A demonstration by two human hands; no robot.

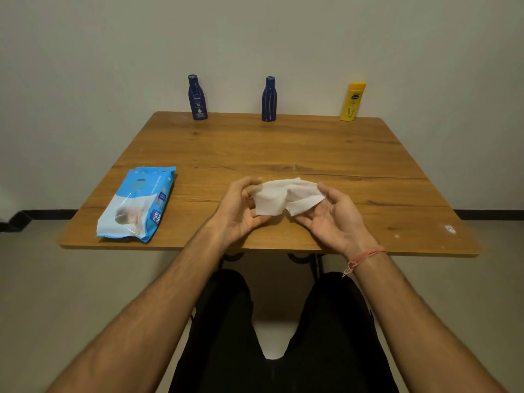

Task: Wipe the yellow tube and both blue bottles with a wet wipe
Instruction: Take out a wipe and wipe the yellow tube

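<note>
I see both hands, the left hand (pixel 239 211) and the right hand (pixel 337 215), holding a white wet wipe (pixel 283 198) between them above the counter (pixel 283 148); two blue bottles (pixel 197 97) and the yellow tube (pixel 353 102) stand upright at its far edge.

The wooden table (pixel 283 148) is bare across its middle, from the hands to the far edge; a hand may pass forward there unhindered. Three containers stand upright along the far edge, against the wall: the Nivea bottle (pixel 197 97) at left, the second blue bottle (pixel 268 99) in the centre, the yellow tube (pixel 353 101) at right. They stand well apart, so each gap admits a hand; the wall closes off any approach from behind. The wet-wipe pack (pixel 136 205) lies flat at the near left (clear of the central lane). The right half of the table is open up to the yellow tube.
</note>
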